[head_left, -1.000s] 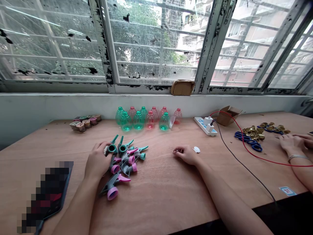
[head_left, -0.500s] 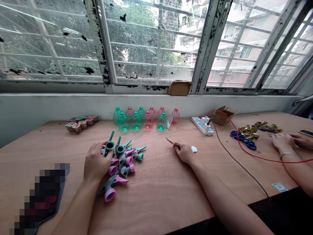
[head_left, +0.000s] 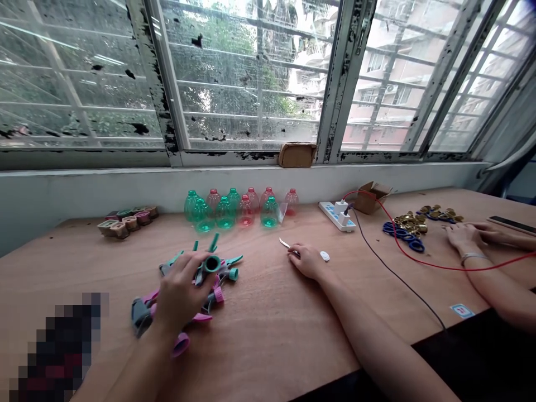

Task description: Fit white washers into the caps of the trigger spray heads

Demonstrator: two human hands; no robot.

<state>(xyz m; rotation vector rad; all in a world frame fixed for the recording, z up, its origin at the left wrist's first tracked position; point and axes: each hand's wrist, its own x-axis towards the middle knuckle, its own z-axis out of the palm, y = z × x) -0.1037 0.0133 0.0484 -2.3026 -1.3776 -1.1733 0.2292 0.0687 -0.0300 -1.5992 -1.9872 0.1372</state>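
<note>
The left hand [head_left: 180, 296] is lying spread on the sprayer heads [head_left: 220, 295], the right hand [head_left: 307, 261] is pinching tweezers [head_left: 285, 243], and the bottles [head_left: 224, 215] are standing without any sprayer.

The bare left hand [head_left: 180, 296] and bare right hand [head_left: 307, 261] were slim and long-fingered, with no covering over either. The long, slender left forearm [head_left: 136, 360] and right forearm [head_left: 377, 340] were likewise bare, smooth and tapered towards the wrists, with no sleeve showing within view.
</note>
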